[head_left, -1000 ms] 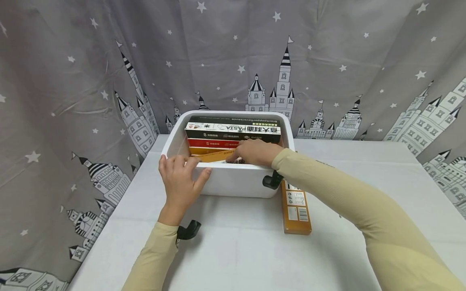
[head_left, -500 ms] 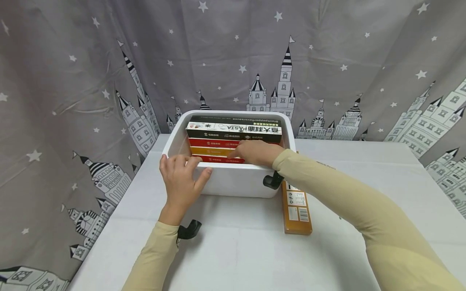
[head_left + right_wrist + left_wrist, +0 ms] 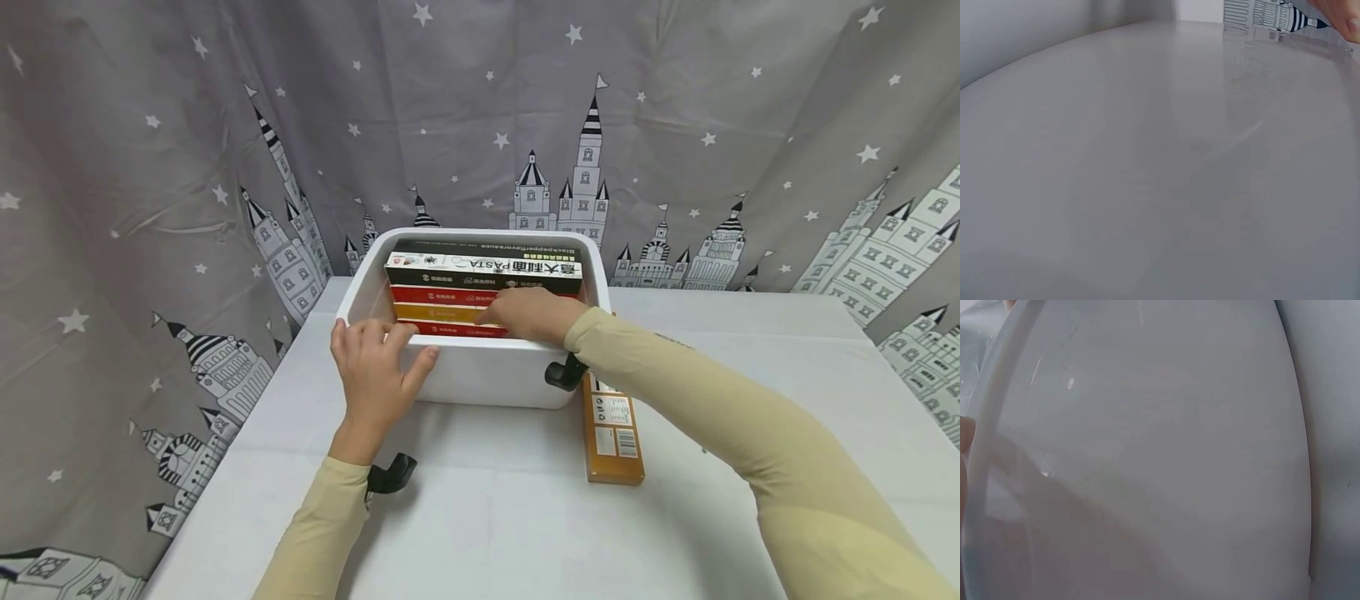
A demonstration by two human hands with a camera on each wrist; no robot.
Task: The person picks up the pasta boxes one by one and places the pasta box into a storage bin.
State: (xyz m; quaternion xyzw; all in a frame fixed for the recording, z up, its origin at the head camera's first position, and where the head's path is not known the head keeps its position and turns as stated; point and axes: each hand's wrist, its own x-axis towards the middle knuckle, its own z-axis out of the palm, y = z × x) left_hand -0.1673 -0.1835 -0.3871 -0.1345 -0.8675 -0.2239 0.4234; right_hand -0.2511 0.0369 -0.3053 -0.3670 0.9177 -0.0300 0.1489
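Note:
In the head view a white bin (image 3: 480, 379) holds several pasta boxes standing on edge. The rearmost is a black pasta box (image 3: 480, 265) with a white band. In front of it come a red box (image 3: 435, 296), a yellow box (image 3: 438, 313) and another red box (image 3: 453, 329). My left hand (image 3: 372, 367) grips the bin's front left rim, fingers over the edge and thumb outside. My right hand (image 3: 536, 315) reaches over the front rim among the front boxes. One finger is beside the yellow box; the other fingertips are hidden. Both wrist views show mostly bin wall.
An orange box (image 3: 615, 442) lies on the white table (image 3: 487, 508) against the bin's right front corner, partly under the right forearm. A grey curtain (image 3: 480, 108) printed with castles and stars hangs behind the table.
The tilted orange box under my right hand has dropped out of sight, and a red spine now shows at the front. The right hand has barely moved; my left hand stays on the rim.

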